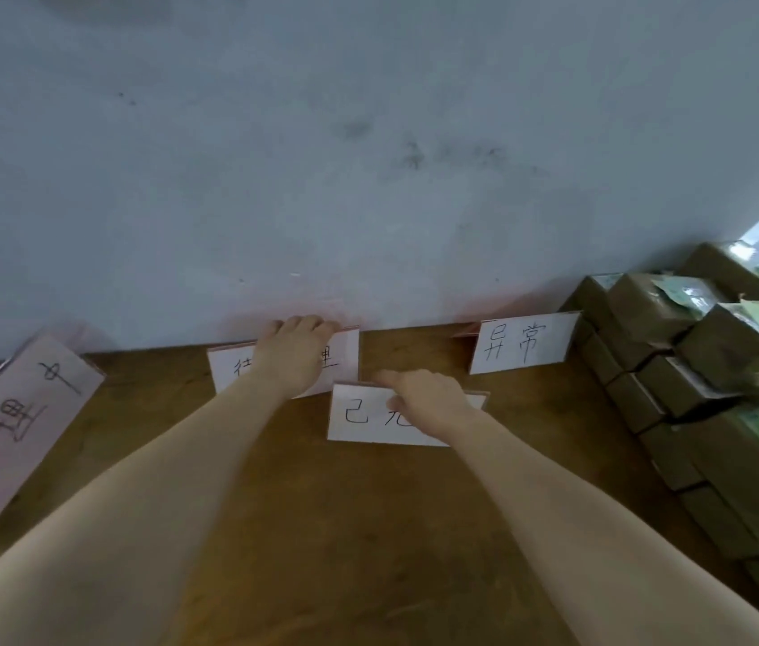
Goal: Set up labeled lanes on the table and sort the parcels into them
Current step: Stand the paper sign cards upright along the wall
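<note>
Wall (368, 156) is filling the upper view, and the wooden worktop (321, 529) is running along its foot. Parcels (694, 366), brown-wrapped with greenish slips, are sitting stacked at the worktop's right end, none in a lane yet. So the step in hand is judged to be lane setup, not sorting.

Four handwritten label cards are showing.
- Long card (18, 421) is lying tilted at the far left, well apart from the others.
- Right card (524, 342) is standing against the wall, just beside the parcels.
- Back card (228, 370) is standing at the wall in the middle. Left hand (293, 352) is covering its centre, with fingers (317, 325) curling over the top edge and clamped on it.
- Front card (359, 417) is sitting nearer the person, just right of the back card. Can't tell if the two are touching. Right hand (428, 398) is holding it, fingers (386, 377) lying along the top edge and thumb pressing the face, pinching the card.

Next move likely calls for sliding the front card back to the wall, into the gap between the back card and the right card. The long card probably needs bringing into the row too. Lanes need to be spaced wide enough for parcels. The cards look light and tippy, so let go gently.
</note>
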### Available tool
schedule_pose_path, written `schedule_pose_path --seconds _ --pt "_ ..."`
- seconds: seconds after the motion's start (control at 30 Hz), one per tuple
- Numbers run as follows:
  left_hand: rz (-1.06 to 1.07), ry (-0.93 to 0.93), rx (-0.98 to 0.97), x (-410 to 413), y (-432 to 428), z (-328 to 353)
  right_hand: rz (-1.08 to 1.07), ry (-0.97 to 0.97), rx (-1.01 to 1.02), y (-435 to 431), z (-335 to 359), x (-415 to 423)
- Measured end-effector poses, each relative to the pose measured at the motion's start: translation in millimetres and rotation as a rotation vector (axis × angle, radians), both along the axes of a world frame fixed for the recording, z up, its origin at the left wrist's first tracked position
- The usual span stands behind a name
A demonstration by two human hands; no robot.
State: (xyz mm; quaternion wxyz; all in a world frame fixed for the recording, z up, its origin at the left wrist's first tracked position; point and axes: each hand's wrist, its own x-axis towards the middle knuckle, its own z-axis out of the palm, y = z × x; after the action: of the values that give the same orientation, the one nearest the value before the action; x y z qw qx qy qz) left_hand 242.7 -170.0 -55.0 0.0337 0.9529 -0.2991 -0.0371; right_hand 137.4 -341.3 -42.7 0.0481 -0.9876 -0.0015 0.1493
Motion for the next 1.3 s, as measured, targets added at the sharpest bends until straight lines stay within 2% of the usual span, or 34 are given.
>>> schedule_pose_path --seconds 0.27,0.47,0.63,0.87,1.07,1.3 --pt "0.077 0.006 0.195 23 -29 -8 0.124 0.009 0.021 -35 -12 24" --pt "0.072 0.060 0.217 43 16 -4 0.122 -0.043 0.020 -49 -13 51" --pt "0.069 0.180 0.149 43 34 -6 0.145 -0.143 -0.043 -41 -20 75" --pt "0.060 0.054 0.182 29 16 -5 0.101 -0.140 -0.127 -35 -28 88" --pt "0.091 0.053 0.236 29 20 0 0.080 -0.163 -0.102 -34 -28 93" --pt "0.121 0.046 0.180 22 24 -2 0.011 -0.183 -0.091 -29 -29 90"
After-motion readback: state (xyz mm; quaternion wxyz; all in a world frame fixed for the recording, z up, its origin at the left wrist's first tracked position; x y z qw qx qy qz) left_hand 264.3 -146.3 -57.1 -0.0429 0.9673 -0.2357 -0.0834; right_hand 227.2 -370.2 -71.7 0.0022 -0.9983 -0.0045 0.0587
